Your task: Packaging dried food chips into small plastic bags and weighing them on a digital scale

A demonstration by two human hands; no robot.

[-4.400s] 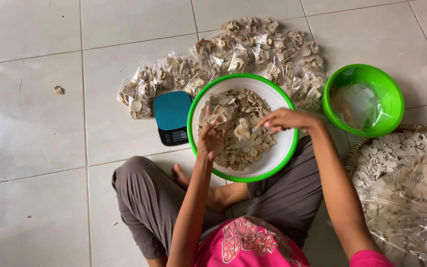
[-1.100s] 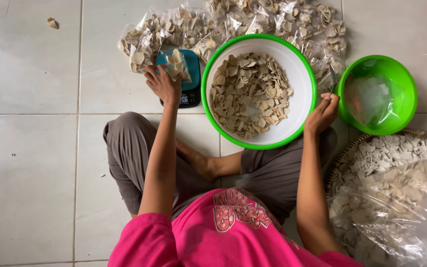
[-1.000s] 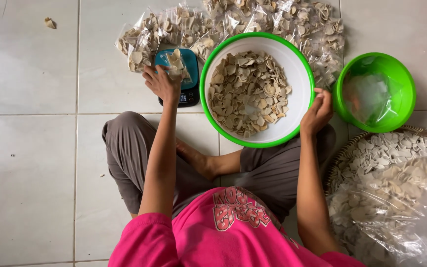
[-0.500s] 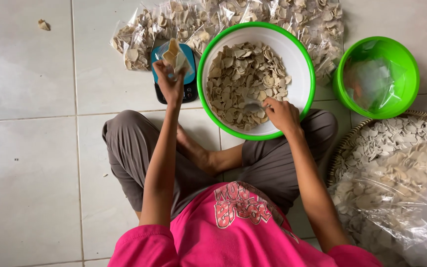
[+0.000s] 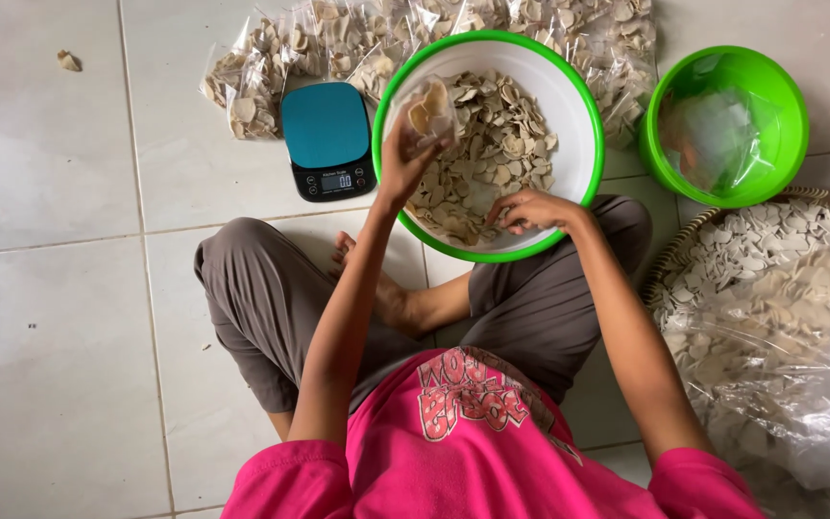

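Note:
I sit cross-legged on a tiled floor. My left hand [image 5: 401,171] holds a small clear bag of pale crackers [image 5: 427,108] over the left side of a white bowl with a green rim [image 5: 583,125]. The bowl is partly filled with loose pale crackers [image 5: 492,154]. My right hand [image 5: 530,209] reaches into the bowl's near side, fingers among the crackers. A small teal kitchen scale [image 5: 327,136] sits just left of the bowl with nothing on its plate.
Several filled clear bags [image 5: 271,67] lie on the floor beyond the scale and bowl. A green bowl [image 5: 788,106] holding clear plastic stands at the right. A woven basket [image 5: 674,259] of crackers and a big plastic sack [image 5: 799,356] are at my right.
My left hand has lifted the small bag off the scale and carried it right, over the bowl. My right hand moved from the bowl's rim into the crackers.

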